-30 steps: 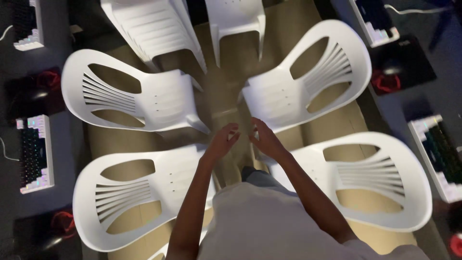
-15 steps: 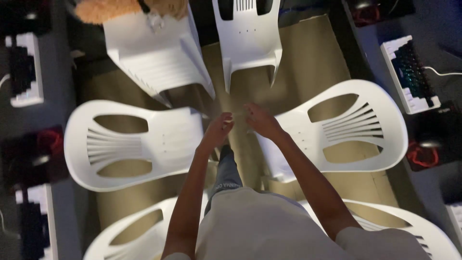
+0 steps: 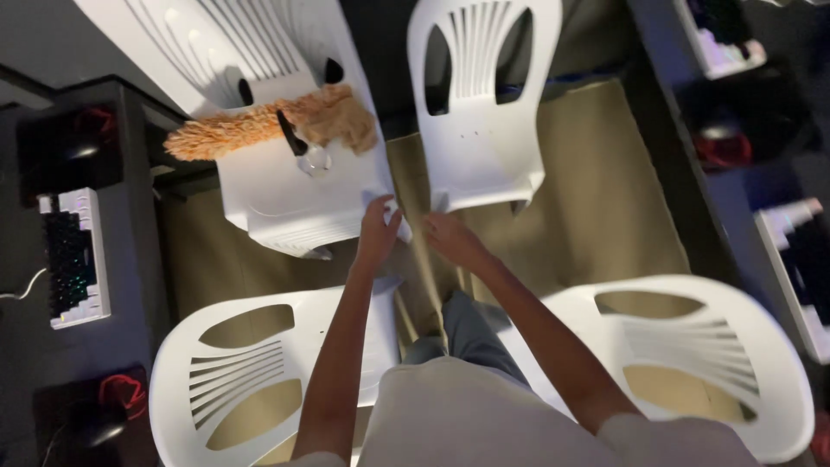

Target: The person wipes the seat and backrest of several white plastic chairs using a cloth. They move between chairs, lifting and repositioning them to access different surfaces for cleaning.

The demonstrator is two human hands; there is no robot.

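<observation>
Smooth, faintly glossy white plastic is seen on the slatted chair [image 3: 480, 130]; fluffy orange fibres on the duster [image 3: 259, 130]; matt tan covering on the floor [image 3: 605, 190].

Dim light fills the room, and a tan floor [image 3: 605, 173] runs up the middle of the frame. Four white plastic chairs stand on it: one at the upper left [image 3: 285, 195], one at the top centre [image 3: 484, 104], one at the lower left [image 3: 251, 380] and one at the lower right [image 3: 692, 363]. Dark surfaces line both sides. The left surface [image 3: 130, 285] carries a white keyboard [image 3: 73, 259] with dark keys. At the right edge lies another keyboard [image 3: 800, 268].
</observation>
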